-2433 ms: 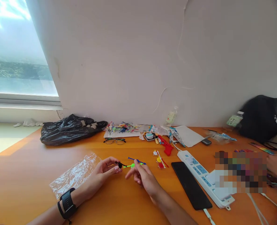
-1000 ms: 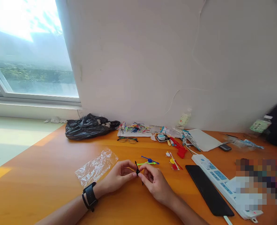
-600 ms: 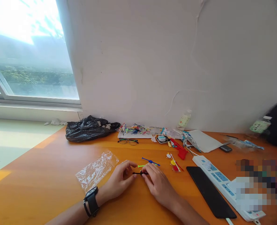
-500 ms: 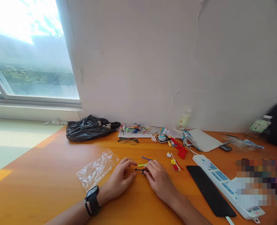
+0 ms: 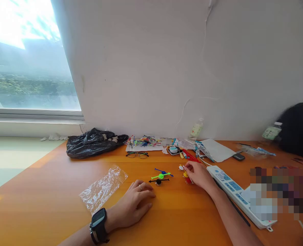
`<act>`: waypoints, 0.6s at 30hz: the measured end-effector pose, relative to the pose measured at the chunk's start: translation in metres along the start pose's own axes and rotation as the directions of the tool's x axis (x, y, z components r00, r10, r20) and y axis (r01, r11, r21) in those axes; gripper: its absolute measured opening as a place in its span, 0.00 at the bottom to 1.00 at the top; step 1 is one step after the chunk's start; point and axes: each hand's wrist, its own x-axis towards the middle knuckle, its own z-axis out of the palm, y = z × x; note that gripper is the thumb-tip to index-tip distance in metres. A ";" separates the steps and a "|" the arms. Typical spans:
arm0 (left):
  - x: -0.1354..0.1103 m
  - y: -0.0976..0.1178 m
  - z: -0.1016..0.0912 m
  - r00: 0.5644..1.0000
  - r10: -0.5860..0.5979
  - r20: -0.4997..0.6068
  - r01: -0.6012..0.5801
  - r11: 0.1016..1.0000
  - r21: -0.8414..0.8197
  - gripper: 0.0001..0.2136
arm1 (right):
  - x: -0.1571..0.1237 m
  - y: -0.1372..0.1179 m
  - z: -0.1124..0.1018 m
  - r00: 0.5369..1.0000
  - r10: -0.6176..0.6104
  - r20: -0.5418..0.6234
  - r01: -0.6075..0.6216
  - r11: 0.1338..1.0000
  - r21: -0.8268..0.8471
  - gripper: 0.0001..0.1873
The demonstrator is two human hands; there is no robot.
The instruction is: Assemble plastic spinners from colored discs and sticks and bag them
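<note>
My left hand (image 5: 134, 204) lies on the table with its fingers spread and nothing in it. Just beyond its fingertips are three plastic arrow spinners in a row: a black spinner (image 5: 159, 182), a green spinner (image 5: 161, 176) and a blue spinner (image 5: 163, 172). Over to the right, my right hand (image 5: 198, 173) pinches a white arrow spinner (image 5: 181, 167), whose shaft is partly covered by the fingers. Right under that hand sit a yellow spinner (image 5: 185, 174) and a red spinner (image 5: 188, 181), both partly hidden.
A clear plastic bag (image 5: 104, 189) lies left of my hands. Behind are a black bag (image 5: 93, 145), glasses (image 5: 137, 155), a heap of coloured plastic pieces (image 5: 147, 140) and a red plastic piece (image 5: 192, 156). A power strip (image 5: 239, 194) and a dark phone, mostly hidden, flank my right forearm.
My right hand has let go of the black spinner and moved right to the white, yellow and red ones. My left hand has drawn back slightly towards me. The view has shifted a little.
</note>
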 end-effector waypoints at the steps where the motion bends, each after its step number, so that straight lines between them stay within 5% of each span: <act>1: 0.000 0.000 0.000 1.000 -0.001 0.000 0.001 1.000 0.002 0.09 | 0.001 0.003 0.000 1.000 0.009 0.006 -0.009 1.000 0.001 0.09; 10: -0.001 0.001 -0.001 1.000 0.001 0.006 -0.001 1.000 0.015 0.09 | 0.000 0.006 0.008 0.993 0.070 0.096 -0.065 0.997 -0.052 0.08; 18: -0.001 0.001 -0.002 1.000 0.008 0.005 -0.008 1.000 -0.006 0.10 | -0.001 0.008 0.013 0.997 0.030 0.065 -0.026 0.997 -0.073 0.08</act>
